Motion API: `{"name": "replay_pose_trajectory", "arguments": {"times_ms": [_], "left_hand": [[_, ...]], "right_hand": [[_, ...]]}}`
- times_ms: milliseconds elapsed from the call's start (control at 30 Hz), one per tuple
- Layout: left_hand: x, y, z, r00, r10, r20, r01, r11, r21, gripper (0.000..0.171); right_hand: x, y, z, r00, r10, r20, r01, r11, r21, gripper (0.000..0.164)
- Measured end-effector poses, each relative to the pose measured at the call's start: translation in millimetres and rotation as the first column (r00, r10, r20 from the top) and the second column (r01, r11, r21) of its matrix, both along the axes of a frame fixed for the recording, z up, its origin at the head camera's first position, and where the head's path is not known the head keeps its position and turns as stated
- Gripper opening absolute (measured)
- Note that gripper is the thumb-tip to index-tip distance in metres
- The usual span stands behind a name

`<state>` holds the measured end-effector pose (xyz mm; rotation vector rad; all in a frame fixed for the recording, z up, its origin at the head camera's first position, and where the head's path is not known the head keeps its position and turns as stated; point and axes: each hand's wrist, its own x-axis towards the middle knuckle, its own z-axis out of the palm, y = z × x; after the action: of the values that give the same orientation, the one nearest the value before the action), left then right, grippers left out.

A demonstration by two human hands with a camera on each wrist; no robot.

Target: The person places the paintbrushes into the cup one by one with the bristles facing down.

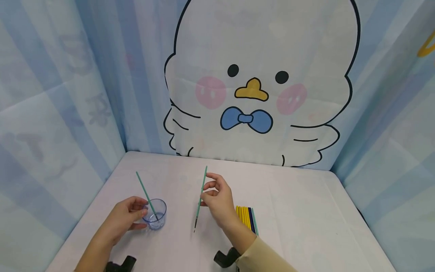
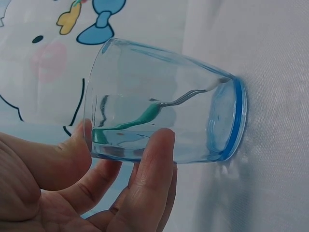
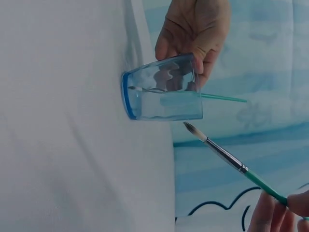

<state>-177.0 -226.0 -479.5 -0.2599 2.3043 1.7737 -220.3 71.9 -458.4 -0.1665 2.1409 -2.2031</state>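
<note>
My left hand [image 1: 124,217] holds a clear blue plastic cup [image 1: 162,218] that stands on the table, thumb near its rim and fingertips against its side. A green paintbrush [image 1: 144,190] leans in the cup; its bristles [image 2: 218,84] are near the base in the left wrist view. My right hand [image 1: 220,200] pinches a second green paintbrush [image 3: 263,185] by the handle, to the right of the cup. Its dark-tipped bristles [image 3: 195,130] point down, with a silver ferrule [image 3: 226,154] above them.
A row of thin yellow, dark blue and green sticks [image 1: 245,218] lies beside my right forearm, which hides part of it. The white-covered table [image 1: 306,219] ends at a curtain [image 1: 146,75] with a cartoon bird. Black wrist mounts [image 1: 225,258] show at the bottom.
</note>
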Motion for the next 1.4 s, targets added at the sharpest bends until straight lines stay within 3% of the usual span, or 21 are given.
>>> {"name": "replay_pose_trajectory", "arguments": {"times_ms": [367,800,1033,1400], "left_hand": [[-1.8,-2,-3.3,1.000,0.005,-0.007,-0.005,1.000,0.002,0.036],[-0.9,1,-1.5,1.000,0.010,-0.011,-0.010,1.000,-0.004,0.035],[-0.7,0,-1.7,1.000,0.007,-0.014,-0.007,1.000,0.001,0.035],[-1.1,-1,-0.9,1.000,0.006,-0.016,-0.006,1.000,-0.009,0.036]], "right_hand": [[-3.9,-33,10.2,0.995,-0.042,-0.085,0.029,0.990,-0.140,0.063],[-10.2,-82,15.3,0.974,-0.076,-0.211,0.032,0.978,-0.204,0.065],[-11.8,-93,10.2,0.975,-0.031,-0.221,-0.004,0.987,-0.158,0.064],[-13.9,-100,-6.9,0.972,0.090,-0.218,-0.093,0.996,-0.007,0.061]]}}
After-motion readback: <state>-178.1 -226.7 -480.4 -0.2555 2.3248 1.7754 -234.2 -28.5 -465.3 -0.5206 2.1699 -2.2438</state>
